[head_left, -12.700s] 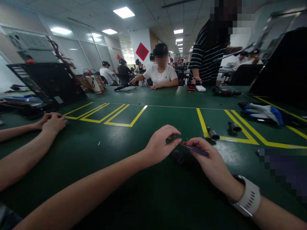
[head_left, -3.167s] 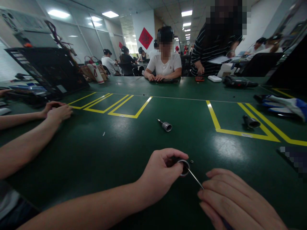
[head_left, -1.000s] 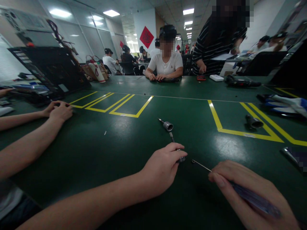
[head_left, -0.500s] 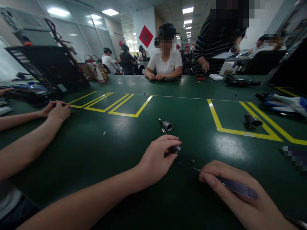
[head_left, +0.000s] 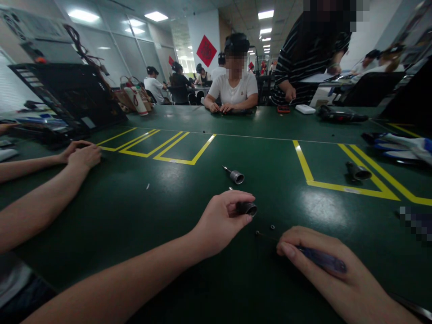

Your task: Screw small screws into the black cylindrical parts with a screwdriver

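My left hand (head_left: 219, 220) is closed around a dark metal cup-shaped part (head_left: 249, 209), its hollow end facing right. A thin pin shows above my fingers; I cannot tell whether it belongs to that part. My right hand (head_left: 320, 252) grips a small screwdriver (head_left: 326, 261) with a see-through purple handle, and its thin shaft points left. The shaft's tip is at one tiny ring-like piece (head_left: 257, 233); whether the piece sits on it is too small to tell. A second tiny ring (head_left: 272, 227) lies on the table nearby.
On the green table (head_left: 162, 207), a similar metal part with a pin (head_left: 236, 176) lies beyond my left hand. Another cup-shaped part (head_left: 358, 171) rests inside yellow tape lines at right. A co-worker's hands (head_left: 84, 155) are at left, and another person sits opposite.
The screwdriver tip has moved left, from beside the tiny rings to the left one. The metal part in my left hand has turned slightly, showing more of its hollow end.
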{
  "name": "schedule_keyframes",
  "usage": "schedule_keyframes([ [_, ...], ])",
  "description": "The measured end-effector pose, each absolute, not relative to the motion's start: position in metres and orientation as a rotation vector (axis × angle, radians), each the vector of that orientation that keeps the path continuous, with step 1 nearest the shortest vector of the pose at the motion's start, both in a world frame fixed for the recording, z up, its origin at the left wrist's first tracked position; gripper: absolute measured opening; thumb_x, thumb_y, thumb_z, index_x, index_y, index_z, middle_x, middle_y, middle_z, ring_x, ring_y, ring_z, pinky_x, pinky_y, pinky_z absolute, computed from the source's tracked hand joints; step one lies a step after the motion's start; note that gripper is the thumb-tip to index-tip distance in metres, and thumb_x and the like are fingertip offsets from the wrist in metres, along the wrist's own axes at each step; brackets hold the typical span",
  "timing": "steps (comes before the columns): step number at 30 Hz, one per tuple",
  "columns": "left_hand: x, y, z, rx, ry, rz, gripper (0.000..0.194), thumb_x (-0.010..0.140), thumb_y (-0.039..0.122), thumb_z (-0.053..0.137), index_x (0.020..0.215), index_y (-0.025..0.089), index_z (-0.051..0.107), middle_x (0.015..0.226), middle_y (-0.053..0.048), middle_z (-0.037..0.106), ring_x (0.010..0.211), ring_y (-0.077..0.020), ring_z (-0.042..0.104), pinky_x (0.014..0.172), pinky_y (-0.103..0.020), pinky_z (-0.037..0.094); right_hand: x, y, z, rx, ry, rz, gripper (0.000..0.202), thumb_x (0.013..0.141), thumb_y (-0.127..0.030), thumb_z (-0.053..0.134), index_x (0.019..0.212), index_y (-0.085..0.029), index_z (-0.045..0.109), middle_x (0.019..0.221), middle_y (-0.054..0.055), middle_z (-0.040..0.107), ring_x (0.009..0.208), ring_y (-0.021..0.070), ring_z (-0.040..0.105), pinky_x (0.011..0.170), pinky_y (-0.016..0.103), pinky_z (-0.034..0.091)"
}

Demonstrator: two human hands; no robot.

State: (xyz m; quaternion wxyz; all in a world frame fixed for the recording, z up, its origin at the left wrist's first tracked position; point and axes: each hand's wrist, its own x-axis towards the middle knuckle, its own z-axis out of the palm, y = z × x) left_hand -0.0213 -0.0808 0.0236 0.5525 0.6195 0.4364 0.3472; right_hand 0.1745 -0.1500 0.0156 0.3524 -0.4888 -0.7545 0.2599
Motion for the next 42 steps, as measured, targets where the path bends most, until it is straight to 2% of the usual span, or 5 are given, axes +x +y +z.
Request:
schedule_keyframes([
  [7, -0.020, -0.083, 0.027, 1.224, 1.024, 0.762, 0.038, 0.071, 0.010, 0.069, 0.108, 0.015, 0.065, 0.097, -0.006, 0.071, 0.090, -0.0183, 0.066, 0.088, -0.037, 0.049, 0.174, -0.157, 0.022, -1.102, -2.071, 0.291, 0.023, 0.088, -0.022, 0.047, 0.070, -0.022, 0.061, 0.067, 0.001, 0.067, 0.062, 0.0145, 0.067, 0.052, 0.020, 0.055],
  [11, -0.018, -0.084, 0.028, 1.099, 0.999, 0.820, 0.033, 0.069, 0.010, 0.070, 0.102, 0.015, 0.067, 0.095, -0.006, 0.070, 0.088, -0.0176, 0.065, 0.086, -0.036, 0.050, 0.173, -0.158, 0.024, -1.028, -2.081, 0.183, 0.018, 0.085, -0.015, 0.049, 0.072, -0.022, 0.059, 0.067, 0.000, 0.067, 0.071, 0.0156, 0.069, 0.064, 0.022, 0.058],
  [17, -0.018, -0.087, 0.026, 1.150, 1.008, 0.796, 0.034, 0.070, 0.011, 0.069, 0.103, 0.015, 0.066, 0.096, -0.006, 0.070, 0.089, -0.0173, 0.065, 0.086, -0.036, 0.049, 0.177, -0.161, 0.022, -0.950, -2.083, -0.077, 0.019, 0.083, -0.013, 0.051, 0.095, -0.021, 0.063, 0.082, 0.001, 0.073, 0.082, 0.0165, 0.071, 0.082, 0.025, 0.057],
  [31, -0.011, -0.099, 0.025, 1.348, 1.014, 0.776, 0.034, 0.070, 0.011, 0.063, 0.104, 0.012, 0.065, 0.095, -0.009, 0.071, 0.086, -0.0199, 0.067, 0.078, -0.033, 0.052, 0.168, -0.158, 0.022, -0.937, -2.098, -0.071, 0.019, 0.084, -0.010, 0.049, 0.089, -0.019, 0.065, 0.078, 0.001, 0.073, 0.077, 0.0137, 0.071, 0.081, 0.022, 0.057],
  [42, -0.009, -0.099, 0.023, 1.329, 1.090, 0.816, 0.023, 0.071, 0.012, 0.059, 0.092, 0.011, 0.068, 0.088, -0.009, 0.072, 0.079, -0.0197, 0.067, 0.073, -0.034, 0.054, 0.162, -0.159, 0.028, -0.896, -2.088, -0.133, 0.021, 0.083, -0.008, 0.047, 0.083, -0.020, 0.064, 0.076, 0.001, 0.074, 0.073, 0.0130, 0.071, 0.078, 0.020, 0.057],
])
